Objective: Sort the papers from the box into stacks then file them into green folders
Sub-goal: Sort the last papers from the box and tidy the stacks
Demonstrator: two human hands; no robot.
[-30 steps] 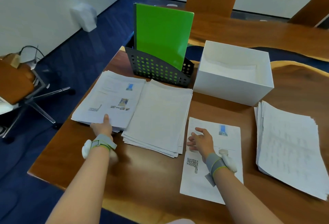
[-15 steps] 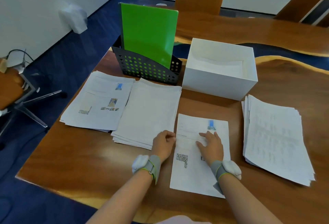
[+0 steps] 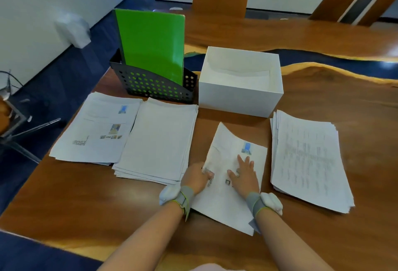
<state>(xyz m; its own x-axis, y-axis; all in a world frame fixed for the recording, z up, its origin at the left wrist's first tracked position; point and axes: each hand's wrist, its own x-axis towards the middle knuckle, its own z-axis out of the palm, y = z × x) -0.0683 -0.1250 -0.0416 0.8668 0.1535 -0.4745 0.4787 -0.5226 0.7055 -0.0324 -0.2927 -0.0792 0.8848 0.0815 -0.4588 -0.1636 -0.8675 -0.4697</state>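
Wooden table (image 3: pixel 64 195) spreads under us, with blue floor off at nine o'clock. At ten o'clock lies a stack of pages with pictures (image 3: pixel 97 128), and just beside it, toward eleven, a plain-topped stack (image 3: pixel 159 139). Behind them, green folders (image 3: pixel 150 44) stand upright in a black perforated file holder (image 3: pixel 133 82), and the white box (image 3: pixel 239 96) sits at twelve. Our left hand (image 3: pixel 197 177) curls its fingers round the left edge of a printed sheet (image 3: pixel 224 206) at centre. Our right hand (image 3: pixel 244 176) lies flat on it, fingers spread. At two o'clock rests a stack of text pages (image 3: pixel 308 163).
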